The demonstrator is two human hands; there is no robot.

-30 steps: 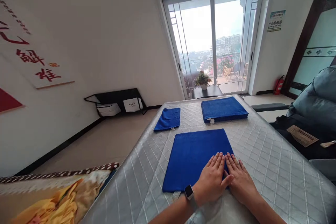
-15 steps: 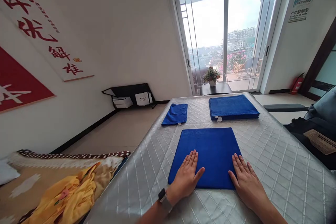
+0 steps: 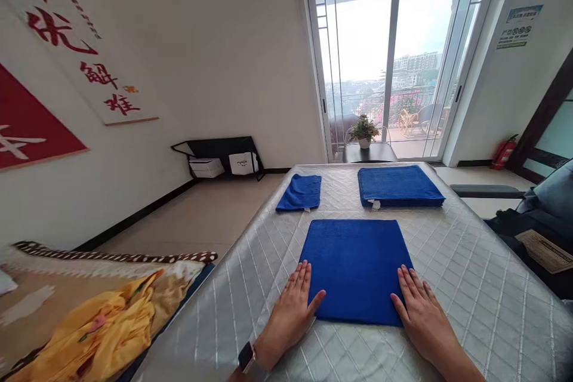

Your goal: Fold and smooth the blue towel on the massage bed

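Our left hand (image 3: 293,299) and right hand (image 3: 421,305) lie open, gripping nothing, at opposite edges of the cloth (image 3: 358,268), already flat on the cover (image 3: 474,250); the pile (image 3: 400,184) looks done, the small cloth (image 3: 301,193) (rumpled) doesn't.

Far to the left of the glass door (image 3: 390,59), a white hanging scroll (image 3: 67,36) carries large red Chinese characters; the lowest two read 解 and 难. A red banner (image 3: 36,125) beside it shows one white character, cut off. Right of the door, a wall notice (image 3: 519,27) bears three round prohibition signs. The lettering on a white box (image 3: 243,163), left of the door, cannot be read.
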